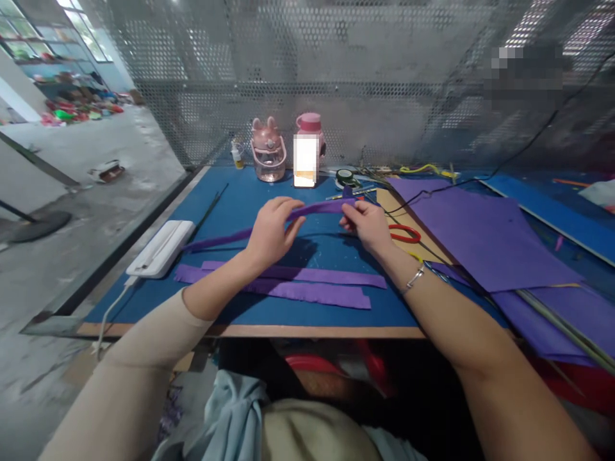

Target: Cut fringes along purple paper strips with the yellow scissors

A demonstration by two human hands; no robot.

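Observation:
A long purple strip stretches between my hands above the blue tabletop, looking like paper or felt. My left hand has its fingers curved round the middle of it, thumb below. At the strip's right end, my right hand pinches it, and a small dark purple piece sticks up there. The strip's left tail runs down toward a white box-like device. Below my hands lie two more purple strips, an upper one and a lower one with a ragged edge. Red-handled scissors lie beside my right wrist.
Purple sheets are piled at the right. The white device with its cable sits at the left edge. A lit phone, a pink bottle, a glue bottle and a tape roll stand along the back.

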